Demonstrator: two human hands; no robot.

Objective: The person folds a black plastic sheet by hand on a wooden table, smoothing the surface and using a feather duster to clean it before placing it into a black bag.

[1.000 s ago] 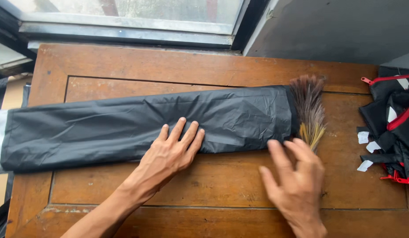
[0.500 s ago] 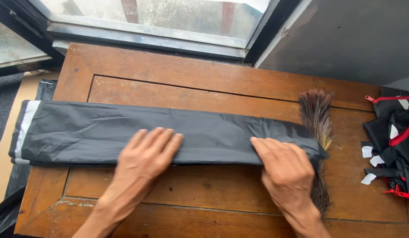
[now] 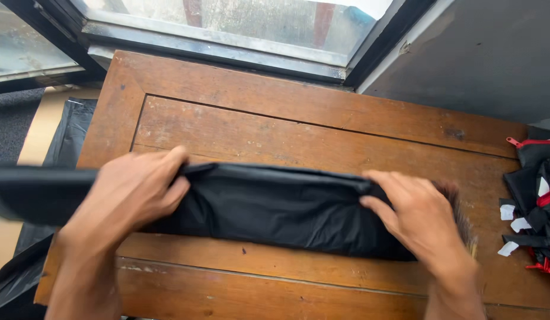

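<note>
1. Nearest the camera, both forearms came up from the lower edge of the view, and each hand sat on the near part of a long black plastic bag (image 3: 275, 207) stretched across the wooden table (image 3: 322, 112).

2. Compared with half a second earlier, when both palms lay flat on a smooth, spread bag, the bag had been gathered: its far edge was now drawn up into a raised fold and the visible band of plastic was narrower. That suggests the wrapping was being rolled or folded over what it covers.

3. The left hand (image 3: 130, 195) was curled closed, fingers hooked over the bag's upper edge and pinching the plastic; it was somewhat blurred by motion.

4. The right hand (image 3: 420, 216) was likewise closed on the bag, fingers bent over the raised fold, wrist angled inward.

5. Just beyond the right hand, brown broom bristles (image 3: 461, 216) stuck out of the bag's end; more had shown a second ago.

6. At the right edge lay black fabric with red zips (image 3: 539, 195) and small white paper scraps (image 3: 512, 225), apart from the bag.

7. Farthest off, a window frame (image 3: 227, 50) ran along the table's far side.
</note>
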